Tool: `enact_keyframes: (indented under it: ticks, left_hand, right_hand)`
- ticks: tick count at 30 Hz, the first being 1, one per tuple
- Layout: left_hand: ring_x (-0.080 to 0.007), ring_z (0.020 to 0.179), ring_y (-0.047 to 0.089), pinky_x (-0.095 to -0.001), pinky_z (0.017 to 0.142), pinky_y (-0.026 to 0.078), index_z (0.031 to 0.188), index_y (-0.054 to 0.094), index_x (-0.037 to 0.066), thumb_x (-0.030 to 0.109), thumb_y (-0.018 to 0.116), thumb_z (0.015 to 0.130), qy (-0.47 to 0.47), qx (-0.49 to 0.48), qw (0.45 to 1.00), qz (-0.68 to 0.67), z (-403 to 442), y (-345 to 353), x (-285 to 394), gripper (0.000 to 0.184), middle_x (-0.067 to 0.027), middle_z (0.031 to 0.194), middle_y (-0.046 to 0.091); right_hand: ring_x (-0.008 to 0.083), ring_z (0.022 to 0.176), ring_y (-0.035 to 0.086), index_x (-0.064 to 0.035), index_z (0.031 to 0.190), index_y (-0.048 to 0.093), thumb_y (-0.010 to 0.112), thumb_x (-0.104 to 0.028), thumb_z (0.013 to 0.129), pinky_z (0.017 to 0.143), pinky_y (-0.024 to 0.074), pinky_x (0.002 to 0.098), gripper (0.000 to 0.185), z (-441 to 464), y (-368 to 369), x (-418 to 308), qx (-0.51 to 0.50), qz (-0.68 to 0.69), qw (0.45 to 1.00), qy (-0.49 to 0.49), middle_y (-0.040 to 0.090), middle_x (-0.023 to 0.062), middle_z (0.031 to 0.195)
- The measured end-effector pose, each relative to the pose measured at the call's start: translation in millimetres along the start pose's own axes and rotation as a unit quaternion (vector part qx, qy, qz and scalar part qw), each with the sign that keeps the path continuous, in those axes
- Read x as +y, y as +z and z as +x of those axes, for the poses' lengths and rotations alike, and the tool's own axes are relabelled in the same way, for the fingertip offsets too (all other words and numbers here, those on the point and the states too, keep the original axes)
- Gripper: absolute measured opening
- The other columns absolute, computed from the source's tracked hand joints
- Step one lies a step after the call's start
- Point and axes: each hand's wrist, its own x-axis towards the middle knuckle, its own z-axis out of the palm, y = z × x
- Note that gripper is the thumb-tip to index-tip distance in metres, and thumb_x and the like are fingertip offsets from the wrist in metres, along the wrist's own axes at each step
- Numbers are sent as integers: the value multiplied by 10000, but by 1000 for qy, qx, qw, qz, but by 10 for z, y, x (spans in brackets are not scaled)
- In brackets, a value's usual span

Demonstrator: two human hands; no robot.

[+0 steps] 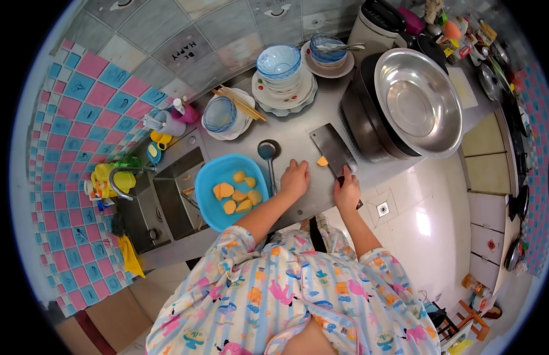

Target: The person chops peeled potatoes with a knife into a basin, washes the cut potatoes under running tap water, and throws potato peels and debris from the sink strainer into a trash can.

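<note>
My right hand (347, 189) grips the handle of a cleaver (332, 148), whose broad dark blade lies over the steel counter. A small orange-yellow piece (322, 161), like sweet potato, is at the blade's left edge. Left of the cleaver, my left hand (295, 179) rests low over the counter with its fingers curled. What is under those fingers, if anything, is hidden. A ladle (268, 151) lies just left of that hand. Beside my left forearm stands a blue basin (207, 204) holding several peeled sweet potato chunks (245, 195).
Stacked bowls (278, 62) and plates stand along the wall, with chopsticks (242, 105) across one bowl. A large steel bowl (419, 100) sits on a dark pot (363, 118) at the right. The double sink (178, 201) and its faucet (122, 177) are at the left.
</note>
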Motion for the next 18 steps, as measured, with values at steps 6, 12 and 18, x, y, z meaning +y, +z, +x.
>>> enact_keyframes:
  ticks: [6,12,18]
  left_hand:
    - [-360,922,563,-455,702,513,1193,528,147,112,589,800,67,-15,997,-45,168,-76,241,400,-167,1017,503]
    - [-358,883,577,-451,715,507,1178,504,147,114,609,784,90,-71,993,41,385,125,289,409,-176,1026,488]
    - [-383,834,602,-456,697,506,1088,493,98,107,596,793,7,-37,997,-62,176,-94,230,313,-179,1079,507]
  right_hand:
    - [371,869,592,-84,1282,514,663,-113,751,762,486,451,551,166,4,-59,-35,33,998,39,606,178,953]
    - [375,880,590,-80,1280,514,656,-103,761,770,485,454,538,175,-22,-42,-50,50,997,41,603,186,961]
    - [381,960,544,-51,1304,479,630,-53,753,837,459,442,572,175,115,27,-75,59,995,25,552,205,1019]
